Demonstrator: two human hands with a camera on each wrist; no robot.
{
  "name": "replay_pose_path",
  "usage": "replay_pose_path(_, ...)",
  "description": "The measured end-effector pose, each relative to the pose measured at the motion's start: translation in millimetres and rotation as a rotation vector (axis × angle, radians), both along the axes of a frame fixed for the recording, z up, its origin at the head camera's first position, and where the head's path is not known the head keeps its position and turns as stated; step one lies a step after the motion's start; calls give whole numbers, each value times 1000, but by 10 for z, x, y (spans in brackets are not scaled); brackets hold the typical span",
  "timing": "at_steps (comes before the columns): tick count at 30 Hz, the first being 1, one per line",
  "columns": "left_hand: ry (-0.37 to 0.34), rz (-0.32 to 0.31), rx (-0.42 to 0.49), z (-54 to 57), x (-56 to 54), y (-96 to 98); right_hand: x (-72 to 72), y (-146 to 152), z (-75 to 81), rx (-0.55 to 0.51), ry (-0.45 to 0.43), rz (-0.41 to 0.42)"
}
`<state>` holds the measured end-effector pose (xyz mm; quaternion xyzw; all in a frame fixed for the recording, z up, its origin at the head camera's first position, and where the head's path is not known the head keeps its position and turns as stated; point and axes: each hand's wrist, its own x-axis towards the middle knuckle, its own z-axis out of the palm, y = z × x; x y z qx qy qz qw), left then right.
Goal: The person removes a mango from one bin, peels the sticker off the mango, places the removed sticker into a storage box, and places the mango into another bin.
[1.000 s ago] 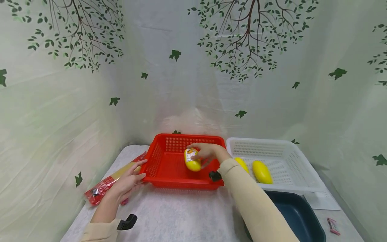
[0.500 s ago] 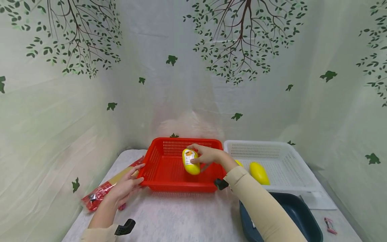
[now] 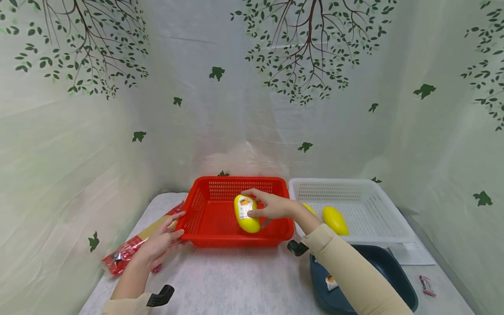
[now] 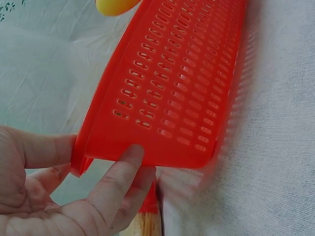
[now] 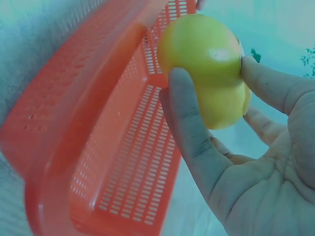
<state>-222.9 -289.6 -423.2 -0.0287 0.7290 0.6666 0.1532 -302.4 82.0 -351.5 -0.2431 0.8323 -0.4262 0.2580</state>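
Observation:
My right hand (image 3: pixel 271 206) holds a smooth yellow rounded container (image 3: pixel 250 224) with a white label above the red plastic basket (image 3: pixel 220 238). In the right wrist view, thumb and fingers curl round the container (image 5: pixel 202 46), and its body narrows at a waist. My left hand (image 3: pixel 159 245) grips the near left corner of the basket. Seen from the left wrist, thumb and fingers press the basket's rim and perforated outer wall (image 4: pixel 162 88) from both sides. Two similar yellow containers lie in the white basket (image 3: pixel 378 238), one (image 3: pixel 335 221) in plain sight, the other partly behind the right arm.
A dark blue tray (image 3: pixel 405 284) with a small labelled packet (image 3: pixel 331 282) in it stands at the front right, partly under the right sleeve. A long red and tan package (image 3: pixel 130 251) lies left of the red basket. A small pink wrapper (image 3: pixel 427 285) lies far right.
The right hand still holds the yellow container, now slightly nearer and turned so more of its label faces the head camera. The left hand keeps its place on the basket. The head view shifts a little.

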Motion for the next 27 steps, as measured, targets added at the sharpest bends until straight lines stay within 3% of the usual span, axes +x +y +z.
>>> replay_pose_path(9, -10, 9, 15, -19, 11, 30, 279, 72, -22, -38, 23, 14)
replay_pose_path(18, 2, 8, 13, 39, -35, 29, 433, 137, 34, -38, 64, 33)
replay_pose_path(27, -23, 11, 21, 9, -5, 37, 577, 261, -126, -13, 84, 40)
